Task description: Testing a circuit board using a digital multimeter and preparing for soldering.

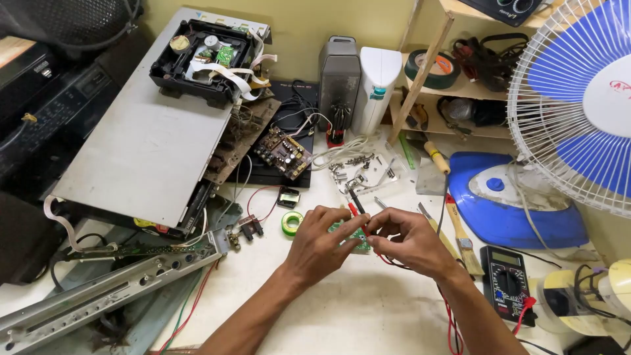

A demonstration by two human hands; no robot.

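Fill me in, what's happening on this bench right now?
A person holds a small green circuit board over the white bench, left hand on its edge. The right hand presses red and black probes against it; their leads run toward the black multimeter. A roll of green tape lies nearby, an opened player chassis to the left.

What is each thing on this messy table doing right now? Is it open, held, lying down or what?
Small green circuit board: held up between both hands.
Left hand: fingers pinching the board.
Right hand: holding probes to the board.
Multimeter: lying flat, leads plugged in.
Disc player: cover off, insides showing.
Fan: upright; spinning cannot be told.
Green tape roll: lying flat.
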